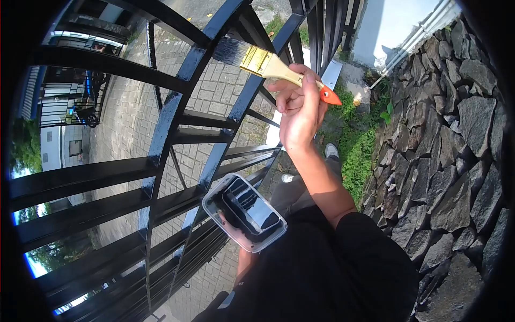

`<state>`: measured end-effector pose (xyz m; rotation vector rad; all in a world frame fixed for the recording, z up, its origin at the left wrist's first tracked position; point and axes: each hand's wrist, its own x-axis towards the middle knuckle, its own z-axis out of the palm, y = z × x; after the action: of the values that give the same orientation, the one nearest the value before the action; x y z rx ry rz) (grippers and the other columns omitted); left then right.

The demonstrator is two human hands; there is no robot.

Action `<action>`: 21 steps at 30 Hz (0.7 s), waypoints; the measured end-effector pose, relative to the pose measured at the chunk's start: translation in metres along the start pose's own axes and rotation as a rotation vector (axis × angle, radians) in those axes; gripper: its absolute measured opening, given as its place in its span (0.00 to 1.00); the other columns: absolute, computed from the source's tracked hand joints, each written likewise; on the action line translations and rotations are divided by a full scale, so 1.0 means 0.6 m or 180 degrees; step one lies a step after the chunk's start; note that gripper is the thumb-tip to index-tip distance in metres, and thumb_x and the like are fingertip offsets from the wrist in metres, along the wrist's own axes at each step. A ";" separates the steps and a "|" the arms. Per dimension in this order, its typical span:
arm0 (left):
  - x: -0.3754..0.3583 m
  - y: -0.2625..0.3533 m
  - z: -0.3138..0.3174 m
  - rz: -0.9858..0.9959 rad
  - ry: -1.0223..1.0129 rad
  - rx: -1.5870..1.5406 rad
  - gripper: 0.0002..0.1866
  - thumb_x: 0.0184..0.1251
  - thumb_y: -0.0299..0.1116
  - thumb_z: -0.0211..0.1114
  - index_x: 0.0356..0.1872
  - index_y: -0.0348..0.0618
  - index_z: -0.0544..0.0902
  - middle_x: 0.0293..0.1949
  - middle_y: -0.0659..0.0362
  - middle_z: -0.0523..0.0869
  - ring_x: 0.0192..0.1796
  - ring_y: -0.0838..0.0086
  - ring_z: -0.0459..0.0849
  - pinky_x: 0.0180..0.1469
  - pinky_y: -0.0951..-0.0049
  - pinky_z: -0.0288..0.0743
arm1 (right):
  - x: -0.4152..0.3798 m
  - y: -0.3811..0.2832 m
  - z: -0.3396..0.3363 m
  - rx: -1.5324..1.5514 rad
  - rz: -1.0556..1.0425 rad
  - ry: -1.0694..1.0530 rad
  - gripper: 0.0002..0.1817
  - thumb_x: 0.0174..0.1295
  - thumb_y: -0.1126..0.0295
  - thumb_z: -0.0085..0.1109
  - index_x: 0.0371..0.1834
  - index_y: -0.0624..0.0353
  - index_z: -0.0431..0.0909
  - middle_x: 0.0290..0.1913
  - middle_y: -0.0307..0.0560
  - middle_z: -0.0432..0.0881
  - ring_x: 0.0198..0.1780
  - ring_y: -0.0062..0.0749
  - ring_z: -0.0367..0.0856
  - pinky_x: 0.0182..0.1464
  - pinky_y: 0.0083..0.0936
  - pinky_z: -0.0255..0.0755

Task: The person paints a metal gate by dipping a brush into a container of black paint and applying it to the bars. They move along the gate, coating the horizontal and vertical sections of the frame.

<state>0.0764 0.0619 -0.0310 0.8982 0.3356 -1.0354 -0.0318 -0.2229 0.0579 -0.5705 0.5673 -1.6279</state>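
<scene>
My right hand [302,104] grips a paintbrush [279,68] with a pale wooden handle and an orange tip. Its dark, wet-looking bristles touch or nearly touch a bar of the black metal fence [166,123], near the top of the view. Lower down, a clear plastic tub [245,212] with glossy black paint inside is held tilted beside the fence. My left hand [232,228] is under the tub, seen only dimly through its plastic side, with the forearm below it.
A wall of rough dark stones [450,161] rises on the right, with green plants [358,155] at its foot. White pipes [416,40] run along a pale wall at the top right. Brick paving [123,118] and a parked bicycle [88,107] lie beyond the fence.
</scene>
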 end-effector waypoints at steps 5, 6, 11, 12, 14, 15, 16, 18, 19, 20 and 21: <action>0.012 0.009 -0.036 -0.0021 -0.0394 -0.0024 0.30 0.70 0.58 0.48 0.60 0.43 0.73 0.54 0.55 0.80 0.53 0.63 0.80 0.56 0.60 0.75 | 0.008 -0.009 0.010 0.0001 -0.0049 0.0204 0.19 0.72 0.56 0.40 0.48 0.62 0.72 0.26 0.50 0.82 0.17 0.20 0.65 0.22 0.16 0.57; 0.016 0.010 -0.039 -0.0071 -0.0050 -0.0199 0.32 0.67 0.60 0.52 0.58 0.42 0.74 0.51 0.53 0.82 0.50 0.59 0.82 0.53 0.56 0.77 | 0.007 -0.007 0.010 0.0097 -0.0076 0.0173 0.18 0.71 0.57 0.42 0.47 0.62 0.73 0.25 0.51 0.82 0.16 0.19 0.65 0.21 0.15 0.55; 0.029 0.011 -0.082 0.0140 0.0173 0.0263 0.35 0.67 0.62 0.49 0.59 0.40 0.73 0.51 0.51 0.82 0.50 0.57 0.82 0.52 0.55 0.78 | 0.011 -0.002 0.006 0.0077 0.0081 -0.0018 0.18 0.71 0.57 0.43 0.44 0.62 0.73 0.24 0.50 0.82 0.17 0.20 0.65 0.23 0.16 0.56; 0.028 0.012 -0.082 0.0191 0.0200 0.0384 0.35 0.67 0.62 0.49 0.59 0.40 0.73 0.51 0.50 0.82 0.50 0.56 0.82 0.52 0.55 0.78 | 0.014 0.000 0.005 0.0082 0.0088 -0.0021 0.18 0.71 0.57 0.43 0.44 0.62 0.73 0.24 0.50 0.82 0.17 0.20 0.65 0.23 0.16 0.56; 0.024 0.013 -0.081 0.0145 0.0072 0.0439 0.33 0.70 0.60 0.46 0.60 0.41 0.72 0.54 0.53 0.80 0.53 0.61 0.79 0.55 0.60 0.75 | 0.023 0.003 0.004 0.0067 0.0009 -0.0010 0.17 0.70 0.57 0.44 0.44 0.62 0.73 0.24 0.50 0.82 0.17 0.20 0.65 0.23 0.16 0.56; 0.018 0.014 -0.071 0.0106 -0.0001 0.0404 0.32 0.71 0.59 0.45 0.61 0.42 0.72 0.55 0.55 0.78 0.54 0.63 0.78 0.57 0.63 0.73 | 0.028 0.003 0.004 0.0072 0.0018 -0.0017 0.17 0.70 0.57 0.44 0.44 0.62 0.73 0.24 0.50 0.82 0.17 0.20 0.65 0.23 0.16 0.56; 0.012 0.014 -0.060 0.0066 -0.0074 0.0369 0.30 0.72 0.57 0.44 0.61 0.43 0.71 0.56 0.57 0.77 0.55 0.66 0.77 0.58 0.65 0.72 | 0.032 0.002 0.003 0.0087 0.0018 0.0018 0.17 0.70 0.57 0.45 0.44 0.62 0.73 0.25 0.50 0.82 0.17 0.20 0.65 0.23 0.16 0.56; -0.003 0.010 -0.034 -0.0044 -0.0123 0.0287 0.32 0.71 0.59 0.45 0.62 0.44 0.71 0.57 0.57 0.77 0.56 0.65 0.76 0.59 0.64 0.71 | 0.042 0.003 0.004 0.0109 0.0031 0.0048 0.17 0.70 0.57 0.46 0.44 0.62 0.73 0.25 0.50 0.82 0.17 0.19 0.65 0.23 0.16 0.56; -0.013 0.007 -0.017 -0.0031 -0.0115 0.0285 0.32 0.71 0.59 0.45 0.62 0.44 0.71 0.57 0.57 0.77 0.56 0.65 0.76 0.59 0.64 0.71 | 0.049 0.003 0.006 0.0137 0.0000 0.0108 0.16 0.69 0.58 0.46 0.44 0.62 0.74 0.24 0.52 0.82 0.17 0.18 0.65 0.22 0.15 0.55; -0.023 0.002 0.002 0.0083 -0.0157 0.0238 0.32 0.71 0.60 0.45 0.62 0.44 0.71 0.57 0.57 0.76 0.56 0.65 0.76 0.60 0.64 0.71 | 0.054 0.004 0.007 0.0168 -0.0033 0.0166 0.16 0.69 0.59 0.46 0.43 0.62 0.74 0.23 0.54 0.82 0.16 0.17 0.64 0.21 0.14 0.55; -0.028 -0.001 0.018 0.0198 -0.0202 0.0195 0.32 0.71 0.61 0.44 0.62 0.45 0.71 0.57 0.57 0.76 0.56 0.65 0.76 0.60 0.64 0.71 | 0.059 0.003 0.005 0.0172 -0.0042 0.0121 0.16 0.69 0.59 0.46 0.43 0.62 0.74 0.23 0.54 0.82 0.17 0.17 0.64 0.22 0.14 0.56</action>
<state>0.0656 0.0636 -0.0140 0.9233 0.2224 -1.0190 -0.0325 -0.2585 0.0607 -0.5053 0.5470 -1.6646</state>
